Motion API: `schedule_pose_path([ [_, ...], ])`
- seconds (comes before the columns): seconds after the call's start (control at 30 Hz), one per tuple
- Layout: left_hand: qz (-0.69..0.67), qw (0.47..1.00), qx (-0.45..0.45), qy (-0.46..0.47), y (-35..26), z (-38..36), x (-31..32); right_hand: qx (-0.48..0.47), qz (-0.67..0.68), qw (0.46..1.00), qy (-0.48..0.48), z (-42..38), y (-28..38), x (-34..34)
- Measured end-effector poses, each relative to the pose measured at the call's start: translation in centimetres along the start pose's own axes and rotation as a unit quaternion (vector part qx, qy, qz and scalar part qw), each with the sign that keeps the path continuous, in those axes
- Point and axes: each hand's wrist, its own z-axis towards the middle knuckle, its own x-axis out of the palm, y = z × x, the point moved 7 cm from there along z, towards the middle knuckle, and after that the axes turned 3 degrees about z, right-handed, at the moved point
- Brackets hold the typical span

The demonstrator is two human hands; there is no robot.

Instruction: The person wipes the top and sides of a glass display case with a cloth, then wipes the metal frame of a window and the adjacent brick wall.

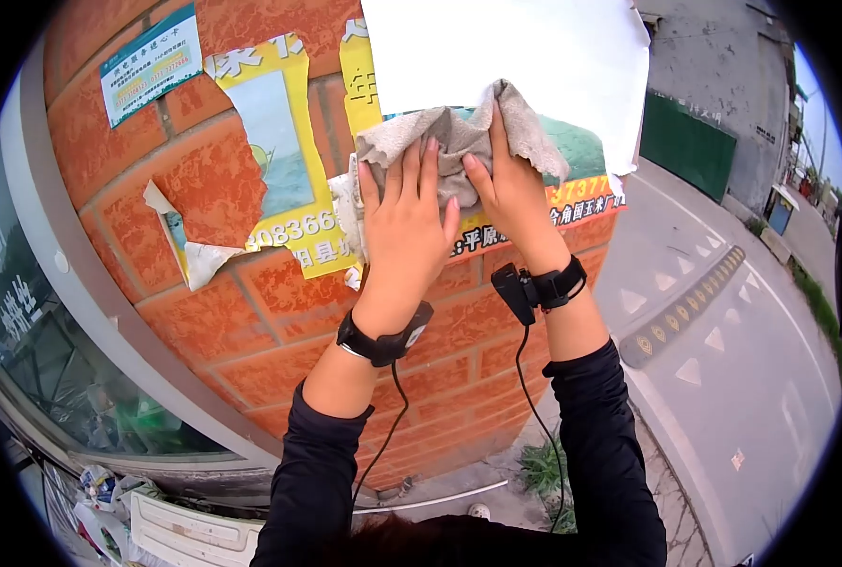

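Note:
A crumpled grey-beige cloth (459,132) lies against a large white sheet (506,47) on the brick wall. My left hand (405,217) presses on the cloth's left part, fingers stretched upward. Close beside it, my right hand (513,194) rests on the cloth's right part with its fingers extended and thumb apart. Below the cloth, a printed strip in green, yellow and red shows at the sheet's lower edge, partly covered by my hands. A torn yellow poster (317,203) is stuck to the wall left of my left hand.
The orange brick wall (298,302) carries a small blue-and-white notice (152,66) at upper left. A window (71,350) stands at left, above a white slatted bench (194,529). At right runs a paved road (723,378) with a speed bump (680,307). Cables hang from both wristbands.

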Motion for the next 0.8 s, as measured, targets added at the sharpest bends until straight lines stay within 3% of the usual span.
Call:
schedule_pose_path([
  [0.07,0.010,1.000,-0.017,0.020,0.3,-2.2,0.3,-0.005,0.031,1.000,0.000,-1.9,0.0,1.4],
  [0.1,-0.026,0.997,-0.023,0.076,0.1,-4.1,1.1,-0.056,-0.014,0.998,-0.008,-3.8,0.7,2.1],
  [0.17,-0.031,0.995,-0.014,0.097,-0.2,-7.5,1.9,-0.115,-0.093,0.989,-0.003,-7.4,1.2,4.3],
  [0.27,-0.015,0.997,0.003,0.078,0.1,-6.8,1.8,-0.108,-0.101,0.989,0.026,-7.4,1.4,5.7],
  [0.33,-0.005,1.000,0.005,0.026,0.6,-4.3,0.8,-0.174,-0.134,0.975,-0.011,-4.5,3.1,4.5],
  [0.4,-0.093,0.993,-0.062,0.048,2.4,-1.4,1.2,-0.123,-0.155,0.980,0.032,-0.1,4.0,4.7],
  [0.47,0.053,0.998,0.021,-0.036,2.6,2.5,-0.9,-0.172,-0.092,0.981,-0.021,4.0,6.7,3.7],
  [0.5,-0.025,0.999,0.004,-0.030,3.3,3.6,-0.6,-0.171,-0.092,0.981,-0.024,5.2,8.0,2.8],
  [0.57,-0.001,0.999,0.009,-0.053,3.0,3.7,-1.2,-0.074,-0.039,0.990,0.110,6.5,8.6,2.9],
  [0.6,0.023,0.997,0.012,-0.077,2.8,3.5,-1.7,-0.072,-0.038,0.991,0.110,6.1,7.8,3.5],
  [0.67,0.029,0.998,0.025,-0.051,2.2,1.5,-1.2,-0.242,-0.073,0.964,-0.080,3.4,7.7,3.3],
  [0.7,0.036,0.998,0.035,-0.032,1.8,0.1,-0.8,-0.272,-0.138,0.947,-0.100,1.4,7.5,3.6],
  [0.73,0.044,0.998,0.046,-0.013,1.5,-1.1,-0.4,-0.173,-0.173,0.969,0.032,0.0,5.9,5.2],
  [0.8,0.006,1.000,0.019,0.007,1.1,-3.5,0.3,-0.270,-0.159,0.947,-0.067,-2.2,6.0,4.3],
])
